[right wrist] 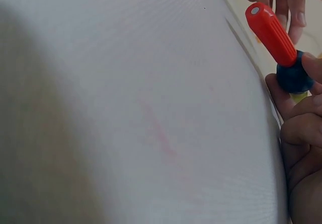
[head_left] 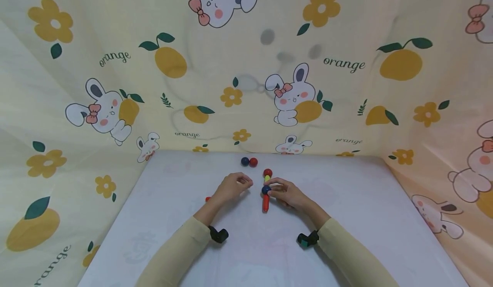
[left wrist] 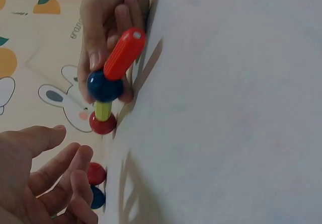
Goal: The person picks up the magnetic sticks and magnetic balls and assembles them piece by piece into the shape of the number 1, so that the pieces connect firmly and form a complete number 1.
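Note:
My right hand (head_left: pixel 289 195) pinches a dark blue ball (head_left: pixel 266 190) between thumb and fingers. From that ball a red magnetic rod (head_left: pixel 265 203) sticks out toward me, with a small metal disc in its end. On the ball's far side a short yellow-green rod (left wrist: pixel 103 111) joins it to a red ball (head_left: pixel 267 172). To the left of this chain is my left hand (head_left: pixel 232 187), fingers loosely bent and holding nothing. The left wrist view shows a gap between that hand and the chain.
Near the table's back edge, another blue ball (head_left: pixel 245 161) and another red ball (head_left: pixel 253 162) sit side by side. A red piece (head_left: pixel 208 199) shows beside my left forearm, mostly hidden by it. A patterned cloth (head_left: pixel 215 85) rises behind the white table (head_left: pixel 161 235).

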Tool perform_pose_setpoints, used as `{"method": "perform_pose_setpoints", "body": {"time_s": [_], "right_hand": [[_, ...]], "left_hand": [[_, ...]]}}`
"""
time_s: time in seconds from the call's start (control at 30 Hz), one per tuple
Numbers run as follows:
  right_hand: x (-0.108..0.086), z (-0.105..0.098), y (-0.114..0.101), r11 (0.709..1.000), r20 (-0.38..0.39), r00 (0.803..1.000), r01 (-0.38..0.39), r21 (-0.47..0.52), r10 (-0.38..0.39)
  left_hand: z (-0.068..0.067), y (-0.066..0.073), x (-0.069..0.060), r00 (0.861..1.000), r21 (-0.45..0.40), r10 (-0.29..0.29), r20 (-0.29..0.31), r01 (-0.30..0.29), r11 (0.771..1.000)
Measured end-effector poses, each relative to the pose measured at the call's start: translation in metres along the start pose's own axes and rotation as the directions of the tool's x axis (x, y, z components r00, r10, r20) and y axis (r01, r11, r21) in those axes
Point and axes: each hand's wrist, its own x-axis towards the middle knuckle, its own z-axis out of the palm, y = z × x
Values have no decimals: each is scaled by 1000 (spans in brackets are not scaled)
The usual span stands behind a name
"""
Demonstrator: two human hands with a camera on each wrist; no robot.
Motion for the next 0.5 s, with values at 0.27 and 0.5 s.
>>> {"method": "perform_pose_setpoints", "body": {"time_s": [0.27,0.5], "right_hand": [[2,0,3,1000,-9,1000,-8,-22,8],[0,0,2,1000,4,1000,2,-16,-2]], "left_hand": [[-12,-8,19,998,25,41,-38,-40,999],[-17,-12,32,997,52,5,-73,-1,999]]}}
